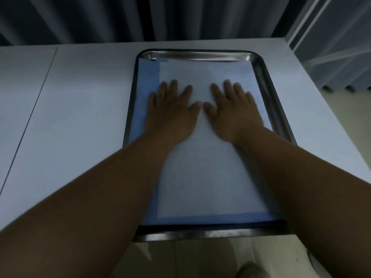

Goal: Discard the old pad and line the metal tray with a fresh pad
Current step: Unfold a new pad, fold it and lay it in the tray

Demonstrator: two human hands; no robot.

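Note:
A metal tray (197,54) lies on the white table, its near edge over the table's front. Inside it lies a pad (202,177), white in the middle with a blue border. My left hand (172,109) rests flat on the pad's far left half, fingers spread. My right hand (232,109) lies flat beside it on the right half, thumbs almost touching. Both palms press down on the pad and neither holds anything. My forearms cover parts of the pad's side borders. No second pad is in view.
The white table (80,109) stretches left of the tray, with a seam line running across it. Dark curtains (120,19) hang behind the table. A pale curtain (341,47) hangs at the right. The floor (190,259) shows below the tray's near edge.

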